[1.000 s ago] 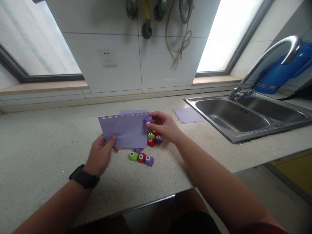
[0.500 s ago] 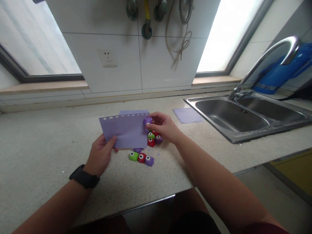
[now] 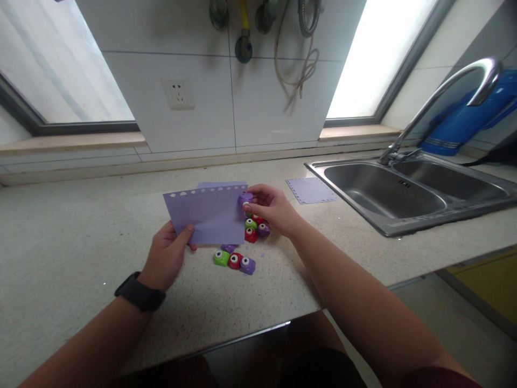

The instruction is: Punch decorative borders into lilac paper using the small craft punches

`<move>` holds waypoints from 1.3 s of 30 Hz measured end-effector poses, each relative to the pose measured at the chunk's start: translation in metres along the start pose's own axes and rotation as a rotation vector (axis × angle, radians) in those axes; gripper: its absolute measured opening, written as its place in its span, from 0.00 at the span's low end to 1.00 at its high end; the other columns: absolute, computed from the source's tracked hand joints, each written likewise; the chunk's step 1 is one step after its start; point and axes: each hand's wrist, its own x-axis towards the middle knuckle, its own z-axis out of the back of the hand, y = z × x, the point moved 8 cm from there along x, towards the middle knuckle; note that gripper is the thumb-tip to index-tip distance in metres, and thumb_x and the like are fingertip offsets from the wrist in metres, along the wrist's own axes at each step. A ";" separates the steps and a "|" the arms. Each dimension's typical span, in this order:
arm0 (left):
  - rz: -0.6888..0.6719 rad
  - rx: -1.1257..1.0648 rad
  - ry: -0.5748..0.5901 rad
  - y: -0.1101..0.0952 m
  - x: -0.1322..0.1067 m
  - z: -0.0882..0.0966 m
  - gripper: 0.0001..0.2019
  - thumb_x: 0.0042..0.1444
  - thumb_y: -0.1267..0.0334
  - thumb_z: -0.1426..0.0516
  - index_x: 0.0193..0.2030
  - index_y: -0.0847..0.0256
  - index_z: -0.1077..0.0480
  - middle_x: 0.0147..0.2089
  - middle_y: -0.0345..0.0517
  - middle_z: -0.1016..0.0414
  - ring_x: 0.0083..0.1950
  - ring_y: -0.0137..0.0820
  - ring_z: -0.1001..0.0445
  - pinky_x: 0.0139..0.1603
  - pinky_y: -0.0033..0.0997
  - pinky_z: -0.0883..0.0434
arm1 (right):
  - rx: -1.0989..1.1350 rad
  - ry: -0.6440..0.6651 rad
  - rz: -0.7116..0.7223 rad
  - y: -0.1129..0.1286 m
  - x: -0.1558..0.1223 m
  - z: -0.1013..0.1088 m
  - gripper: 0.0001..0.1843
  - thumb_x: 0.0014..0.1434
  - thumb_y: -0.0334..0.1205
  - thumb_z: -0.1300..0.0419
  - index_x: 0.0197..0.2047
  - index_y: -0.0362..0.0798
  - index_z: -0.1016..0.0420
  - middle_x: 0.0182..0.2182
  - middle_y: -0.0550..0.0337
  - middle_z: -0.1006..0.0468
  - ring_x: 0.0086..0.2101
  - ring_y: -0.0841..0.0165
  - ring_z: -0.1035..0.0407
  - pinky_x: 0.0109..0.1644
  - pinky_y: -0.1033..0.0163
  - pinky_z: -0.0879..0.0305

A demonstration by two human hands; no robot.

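Note:
My left hand [image 3: 172, 250] pinches the lower left part of a purple sheet of paper [image 3: 208, 218], its thumb on the near face. A row of small punched shapes runs along the sheet's top edge. At the sheet's right edge my right hand [image 3: 271, 209] is closed around a purple craft punch [image 3: 244, 200], which touches the paper. Below the sheet, a green punch [image 3: 221, 257], a red punch [image 3: 235, 261] and a purple punch [image 3: 247, 265] stand in a row on the counter. Several more punches [image 3: 251, 234] cluster beneath my right hand, partly hidden by the paper.
Another purple sheet [image 3: 311, 191] with punched edges lies near the steel double sink [image 3: 383, 188] and its faucet [image 3: 440, 89]. Behind the held sheet shows more purple paper [image 3: 222, 184]. Tiny paper bits [image 3: 262, 255] are scattered on the speckled counter [image 3: 81, 231].
Almost nothing differs. The view has shifted very slightly; both hands keep their hold on the paper and the purple punch at its right edge.

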 end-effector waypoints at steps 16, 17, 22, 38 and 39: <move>-0.016 0.017 0.019 0.003 0.000 0.001 0.10 0.61 0.55 0.38 0.40 0.60 0.27 0.27 0.38 0.27 0.27 0.30 0.30 0.31 0.30 0.30 | 0.032 0.007 0.012 -0.002 0.000 0.000 0.22 0.46 0.40 0.22 0.44 0.51 0.23 0.37 0.62 0.19 0.36 0.69 0.25 0.45 0.58 0.24; -0.015 0.013 0.019 0.002 0.000 0.001 0.10 0.61 0.55 0.38 0.40 0.60 0.27 0.27 0.38 0.27 0.27 0.30 0.30 0.31 0.30 0.30 | 0.036 0.010 0.011 -0.002 0.000 0.000 0.22 0.46 0.40 0.22 0.44 0.51 0.22 0.37 0.61 0.19 0.37 0.69 0.25 0.45 0.58 0.24; -0.015 0.020 0.029 0.002 0.001 0.000 0.10 0.61 0.56 0.38 0.39 0.61 0.27 0.27 0.39 0.27 0.26 0.30 0.30 0.30 0.30 0.30 | 0.049 0.038 0.002 -0.005 0.000 -0.001 0.22 0.46 0.39 0.22 0.45 0.49 0.20 0.39 0.60 0.18 0.38 0.70 0.24 0.46 0.61 0.24; -0.042 -0.068 0.043 0.006 0.002 -0.001 0.12 0.60 0.55 0.35 0.39 0.62 0.26 0.31 0.40 0.25 0.26 0.29 0.30 0.29 0.30 0.29 | 0.036 0.066 0.049 0.002 -0.001 -0.002 0.20 0.46 0.38 0.21 0.41 0.46 0.19 0.33 0.62 0.19 0.32 0.73 0.26 0.38 0.66 0.25; -0.038 -0.083 0.046 0.008 0.001 -0.001 0.12 0.59 0.54 0.35 0.40 0.62 0.26 0.32 0.40 0.25 0.26 0.28 0.30 0.29 0.30 0.29 | 0.033 0.060 0.058 0.003 -0.002 -0.001 0.20 0.45 0.38 0.21 0.40 0.46 0.20 0.32 0.62 0.20 0.31 0.73 0.26 0.37 0.66 0.26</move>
